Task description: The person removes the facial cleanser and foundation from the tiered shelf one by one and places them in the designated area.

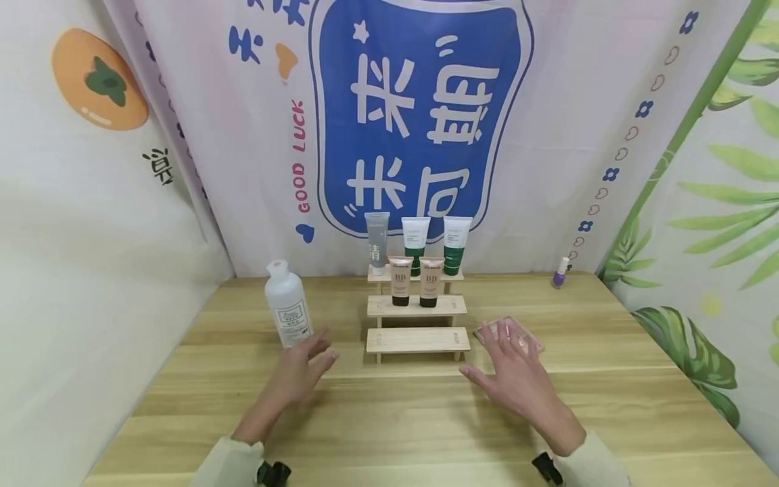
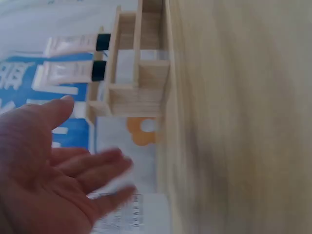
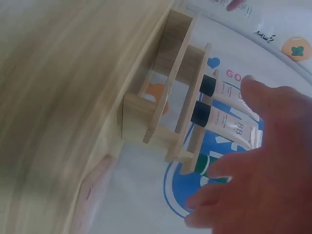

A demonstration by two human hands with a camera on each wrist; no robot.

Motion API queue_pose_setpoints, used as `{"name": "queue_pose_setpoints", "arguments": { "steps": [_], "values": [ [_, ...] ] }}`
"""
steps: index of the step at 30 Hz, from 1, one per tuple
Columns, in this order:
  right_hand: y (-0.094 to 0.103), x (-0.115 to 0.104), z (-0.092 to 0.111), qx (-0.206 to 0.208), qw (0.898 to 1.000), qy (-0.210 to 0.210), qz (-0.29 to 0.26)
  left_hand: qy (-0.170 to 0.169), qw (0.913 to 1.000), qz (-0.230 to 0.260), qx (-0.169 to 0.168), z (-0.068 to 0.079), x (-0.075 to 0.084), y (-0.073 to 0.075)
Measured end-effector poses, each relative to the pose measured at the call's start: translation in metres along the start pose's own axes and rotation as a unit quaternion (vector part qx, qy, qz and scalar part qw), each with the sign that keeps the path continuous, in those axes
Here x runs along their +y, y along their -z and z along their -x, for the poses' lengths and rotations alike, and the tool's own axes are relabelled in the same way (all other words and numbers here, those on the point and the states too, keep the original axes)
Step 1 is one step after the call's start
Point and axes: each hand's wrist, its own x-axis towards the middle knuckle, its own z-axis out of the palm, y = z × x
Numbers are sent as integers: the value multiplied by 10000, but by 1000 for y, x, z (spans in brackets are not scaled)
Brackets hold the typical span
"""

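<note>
My left hand [image 1: 297,370] is held out above the table with its fingers loosely extended, holding nothing. Just behind it stands a white bottle [image 1: 285,294] with a printed label; whether they touch I cannot tell. My right hand [image 1: 516,372], fingers spread, hovers in front of a flat pinkish case [image 1: 533,343] and partly hides it. Between the hands is a three-step wooden rack [image 1: 416,340]. Two BB cream tubes [image 1: 399,279] stand on its middle step. On the top step are a grey tube [image 1: 377,240] and two white-and-green tubes [image 1: 454,245].
A small purple nail polish bottle [image 1: 560,274] with a white cap stands at the back right of the wooden table [image 1: 389,426]. Printed cloth [image 1: 255,155] hangs directly behind the table, and more cloth walls flank both sides.
</note>
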Motion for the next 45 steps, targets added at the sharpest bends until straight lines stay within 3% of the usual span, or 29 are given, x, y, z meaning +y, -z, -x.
{"name": "queue_pose_setpoints", "arguments": {
  "steps": [3,5,7,9,11,14,18,22,28,31,34,36,38,45],
  "values": [
    [-1,2,-20,512,9935,43,-1015,-4,9960,893,-15,-25,-10,-4],
    [-4,2,-43,1120,9732,-8,-2010,189,9910,1317,-127,-44,-15,-8],
    [-9,1,-68,1614,9433,24,-2901,362,9857,1622,-272,-63,-20,-14],
    [-15,-4,-90,1798,9196,19,-3493,485,9811,1815,-456,-77,-25,-21],
    [-22,-10,-106,1643,9110,-10,-3782,577,9760,1982,-696,-87,-30,-29],
    [-31,-22,-118,1214,9135,-117,-3881,548,9674,2275,-971,-95,-35,-42],
    [-42,-35,-121,1057,9174,-141,-3835,490,9589,2607,-1003,-98,-40,-53],
    [-50,-41,-123,1106,9217,-100,-3718,464,9634,2509,-822,-95,-45,-55],
    [-54,-39,-125,1188,9248,-59,-3613,425,9689,2281,-865,-96,-47,-52],
    [-52,-42,-123,1428,9183,4,-3691,399,9708,2203,-858,-100,-47,-49],
    [-47,-52,-116,1727,8997,21,-4008,380,9732,2091,-882,-102,-48,-44],
    [-43,-63,-107,1711,8908,89,-4207,401,9738,2048,-902,-104,-48,-42],
    [-41,-78,-96,1374,8901,236,-4340,360,9735,2064,-919,-105,-49,-40],
    [-50,-119,-62,-405,9234,737,-3745,158,9706,2205,-955,-116,-45,-48]
  ]
}}
